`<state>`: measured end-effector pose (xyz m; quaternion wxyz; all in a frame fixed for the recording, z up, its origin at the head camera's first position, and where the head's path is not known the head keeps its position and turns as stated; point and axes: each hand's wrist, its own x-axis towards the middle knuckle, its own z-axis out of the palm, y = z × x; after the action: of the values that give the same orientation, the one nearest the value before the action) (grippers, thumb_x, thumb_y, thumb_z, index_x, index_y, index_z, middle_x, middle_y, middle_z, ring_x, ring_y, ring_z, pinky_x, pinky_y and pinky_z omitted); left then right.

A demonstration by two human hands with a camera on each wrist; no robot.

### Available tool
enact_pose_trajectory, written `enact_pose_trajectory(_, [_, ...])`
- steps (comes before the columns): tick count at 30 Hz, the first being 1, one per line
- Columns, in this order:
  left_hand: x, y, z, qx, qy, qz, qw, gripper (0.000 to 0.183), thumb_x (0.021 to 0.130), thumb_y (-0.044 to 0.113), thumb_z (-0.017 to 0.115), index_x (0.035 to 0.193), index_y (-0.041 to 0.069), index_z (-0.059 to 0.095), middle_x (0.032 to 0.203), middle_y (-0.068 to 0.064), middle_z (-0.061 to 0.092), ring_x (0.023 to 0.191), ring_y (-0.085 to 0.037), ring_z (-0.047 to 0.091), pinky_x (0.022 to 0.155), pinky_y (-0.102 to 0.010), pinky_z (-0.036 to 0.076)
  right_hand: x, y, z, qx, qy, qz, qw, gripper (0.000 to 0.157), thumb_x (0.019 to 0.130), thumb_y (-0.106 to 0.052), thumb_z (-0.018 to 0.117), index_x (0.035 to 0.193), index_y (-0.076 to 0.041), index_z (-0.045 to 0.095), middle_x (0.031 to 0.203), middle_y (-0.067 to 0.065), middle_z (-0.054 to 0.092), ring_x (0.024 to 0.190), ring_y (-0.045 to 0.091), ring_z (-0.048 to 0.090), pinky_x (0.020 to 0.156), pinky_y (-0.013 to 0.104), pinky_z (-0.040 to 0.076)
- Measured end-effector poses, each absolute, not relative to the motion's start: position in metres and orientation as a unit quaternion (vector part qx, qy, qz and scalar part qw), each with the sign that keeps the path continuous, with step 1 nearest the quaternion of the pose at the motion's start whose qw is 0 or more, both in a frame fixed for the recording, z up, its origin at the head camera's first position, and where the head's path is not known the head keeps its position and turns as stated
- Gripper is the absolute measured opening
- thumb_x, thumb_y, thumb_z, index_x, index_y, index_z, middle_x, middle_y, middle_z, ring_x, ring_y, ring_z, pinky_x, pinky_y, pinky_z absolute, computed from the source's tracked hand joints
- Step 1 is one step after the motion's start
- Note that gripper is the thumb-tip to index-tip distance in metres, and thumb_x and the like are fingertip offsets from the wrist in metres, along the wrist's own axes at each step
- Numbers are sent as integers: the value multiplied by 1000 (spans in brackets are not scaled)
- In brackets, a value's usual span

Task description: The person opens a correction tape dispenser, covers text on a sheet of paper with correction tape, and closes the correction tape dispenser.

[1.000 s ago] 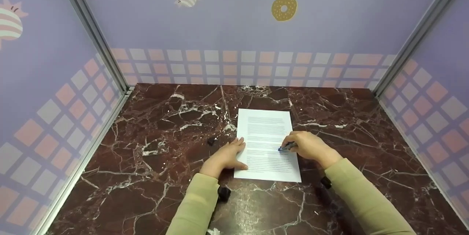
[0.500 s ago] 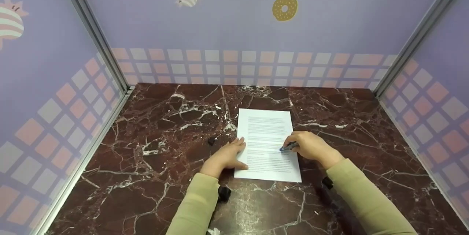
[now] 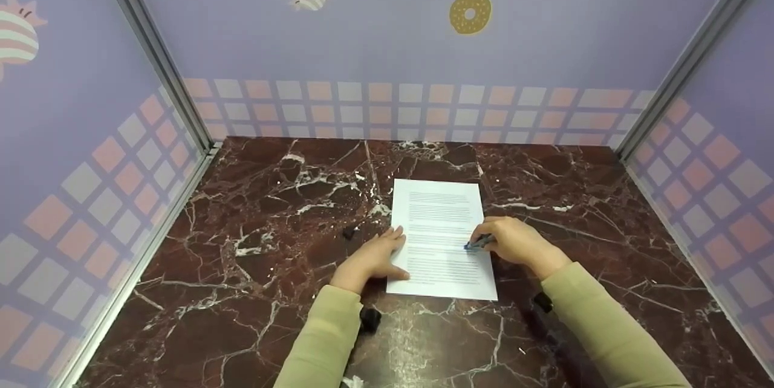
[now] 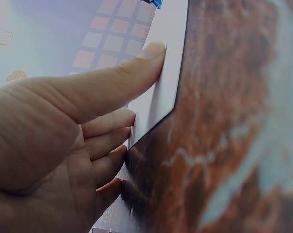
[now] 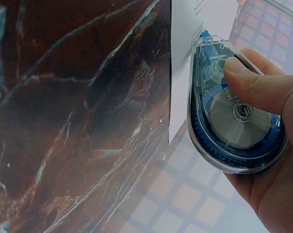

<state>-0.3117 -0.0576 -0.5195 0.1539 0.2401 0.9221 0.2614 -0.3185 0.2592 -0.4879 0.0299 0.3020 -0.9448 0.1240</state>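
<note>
A printed sheet of white paper lies on the dark red marbled table. My left hand rests on its left edge, fingers spread, the thumb on the paper and the fingertips along the margin. In my right hand I hold a correction tape dispenser, clear-cased with blue parts and a white reel. The thumb presses on its flat side and the other fingers go behind it. Its blue tip is at the printed lines, right of the middle of the page.
A small black object lies on the table left of the paper. Small white bits are scattered on the surface nearby. Patterned purple walls enclose the back and both sides. Black wrist devices sit under the sleeves.
The right hand and the correction tape dispenser have slid slightly to the right along the printed lines. The left hand and paper stay practically in place.
</note>
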Motion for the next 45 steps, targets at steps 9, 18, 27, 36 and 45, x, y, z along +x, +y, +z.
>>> enact_pose_trajectory(9, [-312, -58, -523, 242, 921, 265, 152, 92, 82, 28, 86, 154, -5, 40, 169, -17, 26, 160, -36, 19, 133, -52, 16, -318, 262, -488, 287, -950, 117, 16, 25, 81, 2, 80, 97, -17, 80, 92, 1, 70, 85, 24, 71, 76, 43, 61])
enact_pose_trajectory(18, [-312, -58, -524, 239, 922, 262, 157, 93, 82, 28, 86, 155, -4, 39, 170, -16, 25, 160, -35, 19, 134, -51, 16, -318, 265, -489, 293, -948, 119, 27, 27, 79, 2, 81, 96, -18, 80, 91, -1, 71, 84, 23, 71, 75, 42, 61])
enact_pose_trajectory(27, [-312, -57, -522, 241, 922, 258, 156, 92, 82, 28, 86, 155, -5, 39, 170, -17, 25, 160, -36, 19, 133, -51, 15, -317, 268, -489, 288, -950, 118, 27, 26, 80, 0, 82, 97, -19, 79, 89, -2, 70, 81, 20, 70, 73, 39, 60])
enact_pose_trajectory(36, [-311, -58, -519, 245, 921, 259, 155, 92, 83, 27, 86, 155, -5, 39, 170, -18, 25, 160, -37, 19, 133, -52, 16, -317, 271, -488, 278, -954, 114, 18, 26, 82, 1, 81, 98, -20, 79, 91, -1, 70, 85, 24, 71, 74, 42, 61])
enact_pose_trajectory(45, [-312, -57, -519, 239, 923, 258, 158, 92, 83, 29, 85, 155, -3, 39, 170, -16, 25, 161, -34, 19, 134, -50, 16, -316, 274, -488, 277, -953, 119, 20, 26, 81, 1, 81, 98, -19, 79, 92, -1, 70, 83, 22, 71, 72, 40, 60])
